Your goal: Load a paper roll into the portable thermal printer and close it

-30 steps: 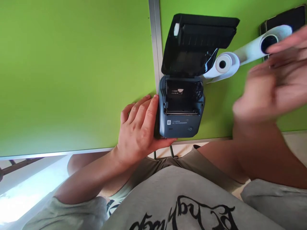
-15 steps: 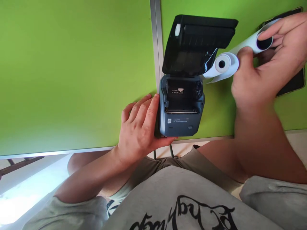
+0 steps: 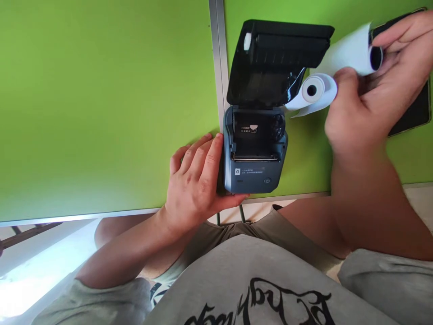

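The green bench [image 3: 101, 113] fills most of the view, and a grey metal strip [image 3: 216, 63] runs across it from the near edge to the far side. Just to the right of this strip, near the front edge of the bench, stands a small blue-grey printer [image 3: 254, 174]. Its black lid [image 3: 277, 58] is open and stands up and back, so the paper compartment [image 3: 255, 135] is visible and no roll lies inside it.

The left hand [image 3: 194, 180] rests on the bench against the left side of the printer. Its fingers are close together and lie flat on the side wall, and the thumb reaches under the front corner, so the hand grips the body of the printer.

On the right, behind the printer, a white paper roll [image 3: 314, 90] lies on its side on the bench, just beside the open lid. The right hand [image 3: 365, 104] is next to it and is a little blurred. It pinches a second paper roll [image 3: 355, 56] between the thumb and the fingers, lifted above the bench. Under this hand lies a black flat device [image 3: 411, 115], partly hidden, at the right edge of the view.
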`<state>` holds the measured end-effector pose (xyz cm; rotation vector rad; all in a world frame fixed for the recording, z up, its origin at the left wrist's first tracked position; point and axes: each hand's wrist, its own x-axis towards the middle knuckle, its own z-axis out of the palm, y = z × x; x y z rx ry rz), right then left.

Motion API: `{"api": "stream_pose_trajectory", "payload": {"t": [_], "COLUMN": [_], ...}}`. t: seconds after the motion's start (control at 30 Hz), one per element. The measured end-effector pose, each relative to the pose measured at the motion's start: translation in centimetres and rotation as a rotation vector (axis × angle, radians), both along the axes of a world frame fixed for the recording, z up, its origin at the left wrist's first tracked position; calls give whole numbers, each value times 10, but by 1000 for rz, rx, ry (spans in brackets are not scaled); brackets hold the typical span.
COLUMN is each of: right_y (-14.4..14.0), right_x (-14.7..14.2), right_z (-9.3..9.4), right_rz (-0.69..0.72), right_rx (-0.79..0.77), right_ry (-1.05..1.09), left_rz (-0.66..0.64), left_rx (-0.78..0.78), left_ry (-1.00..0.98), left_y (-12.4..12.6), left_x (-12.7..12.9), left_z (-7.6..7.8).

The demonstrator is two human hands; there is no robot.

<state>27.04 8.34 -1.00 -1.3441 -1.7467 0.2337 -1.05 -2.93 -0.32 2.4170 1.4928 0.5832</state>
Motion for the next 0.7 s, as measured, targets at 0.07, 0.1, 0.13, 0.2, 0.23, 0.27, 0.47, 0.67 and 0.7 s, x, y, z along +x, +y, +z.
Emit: {"api": "stream_pose_trajectory", "payload": {"t": [0.07,0.1,0.13,0.2,0.23,0.27,0.47,0.67,0.7], "right_y": [0,-1,-1,-2,-2,-2,4,1,0], "right_x": [0,0,2,5,8,10,14,7,6], "right_z": [-1,-1,-2,-3,-4,-5,-11,-6,-5], "right_rz": [15,4,-17,-74,-89,-84,126,120,57], "right_rx": [21,9,-6,-39,-52,-57,128,15,-4], "right_ry": [1,-22,-57,-132,-155,-168,-166,-84,-127], "left_rz": [1,0,0,1,2,4,-2,7,9], "left_rx": [-4,-3,-1,-2,-1,-1,13,3,0], "left_ry": [-1,-2,-2,-1,-1,0,3,-2,0], "left_y": [0,0,0,0,0,0,0,0,0], "left_x": [0,0,0,0,0,0,0,-1,-1], "left_z": [0,0,0,0,0,0,-1,-2,-2]}}
